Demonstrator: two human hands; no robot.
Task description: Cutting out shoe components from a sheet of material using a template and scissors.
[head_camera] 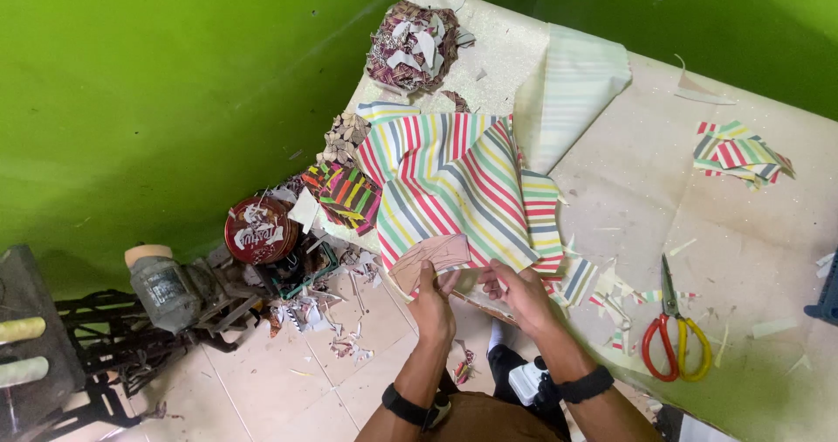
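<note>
My left hand pinches a brown cardboard pattern piece against the near edge of a folded striped cloth. Beside it, my right hand grips the same edge of the striped cloth. The cloth has red, green, yellow and grey stripes and lies on the paper-covered table. Both wrists wear black bands.
Scissors with red and yellow handles lie on the table to the right, among striped scraps. A heap of patterned cut pieces sits at the far corner. A round red tin, fabric stacks, paper scraps and a sewing-machine frame crowd the floor left.
</note>
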